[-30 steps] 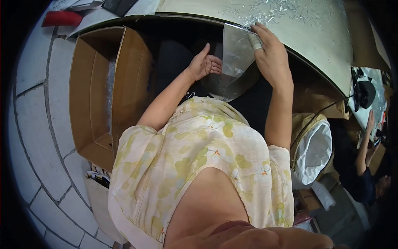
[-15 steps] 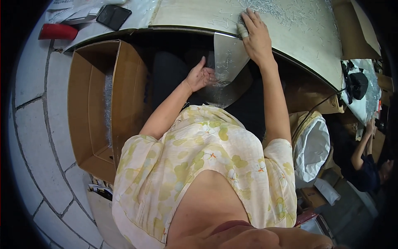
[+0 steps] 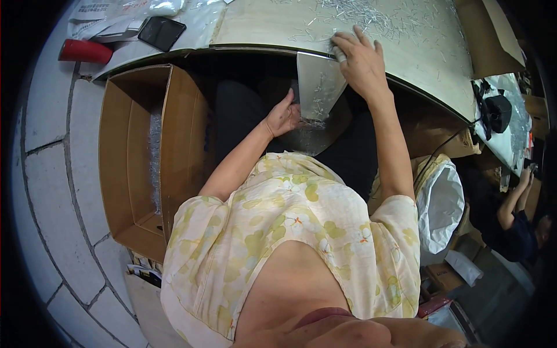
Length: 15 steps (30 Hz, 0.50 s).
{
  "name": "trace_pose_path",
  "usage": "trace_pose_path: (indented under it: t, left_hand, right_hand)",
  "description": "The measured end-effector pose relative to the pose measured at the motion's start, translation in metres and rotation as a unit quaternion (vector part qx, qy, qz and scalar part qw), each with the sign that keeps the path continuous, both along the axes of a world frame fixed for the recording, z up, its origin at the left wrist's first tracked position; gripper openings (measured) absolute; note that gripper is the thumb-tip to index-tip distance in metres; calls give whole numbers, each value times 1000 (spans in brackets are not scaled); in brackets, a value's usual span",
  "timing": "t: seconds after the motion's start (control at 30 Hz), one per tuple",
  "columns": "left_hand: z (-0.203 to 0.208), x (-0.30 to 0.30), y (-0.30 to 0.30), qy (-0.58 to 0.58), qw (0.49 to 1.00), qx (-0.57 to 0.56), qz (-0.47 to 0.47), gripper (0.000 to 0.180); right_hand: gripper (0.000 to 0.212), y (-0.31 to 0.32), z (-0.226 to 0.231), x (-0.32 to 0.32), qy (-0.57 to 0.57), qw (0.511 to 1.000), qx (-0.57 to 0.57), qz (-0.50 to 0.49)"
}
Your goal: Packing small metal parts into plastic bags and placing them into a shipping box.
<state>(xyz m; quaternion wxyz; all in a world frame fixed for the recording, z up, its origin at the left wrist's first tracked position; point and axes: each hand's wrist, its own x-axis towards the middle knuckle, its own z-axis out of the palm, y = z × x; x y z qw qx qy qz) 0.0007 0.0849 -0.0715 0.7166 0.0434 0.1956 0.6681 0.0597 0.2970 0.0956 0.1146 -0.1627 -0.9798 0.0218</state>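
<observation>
Silvery metal pieces (image 3: 377, 17), thin and short, are scattered over the pale table (image 3: 429, 81) just beyond the right hand (image 3: 364, 69). That hand is held palm down at the near edge of the table, its fingers parted and slightly bent; a pale wrap (image 3: 339, 54) is worn on one finger. Just left of its fingertips, a smooth grey chute (image 3: 307, 72) is seen hanging from the edge, narrowed toward its lower end, with more pieces strewn along it and bunched at the bottom.

The left hand (image 3: 283, 118) is placed beside that lower end, lower than the right hand, with the thumb raised and parted from the fingers. Its fingertips are partly hidden and blurred, so whether anything is gripped there cannot be told.

Left of the left hand, an open cardboard box (image 3: 183, 145) is set. Farther off, beyond the box, a black phone (image 3: 162, 33) and a red cylinder (image 3: 85, 51) are laid. To the right of and below the right hand, a white-lined sack (image 3: 441, 206) is propped open; farther right, a co-worker's dark sleeve (image 3: 513, 238) can be seen.
</observation>
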Motion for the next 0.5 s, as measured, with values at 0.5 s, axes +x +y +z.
trace_pose_path:
  t: [0.5]
  left_hand:
    - [31, 14, -11, 219, 976, 14, -15, 58]
  right_hand:
    - [34, -47, 8, 74, 145, 967, -206, 34]
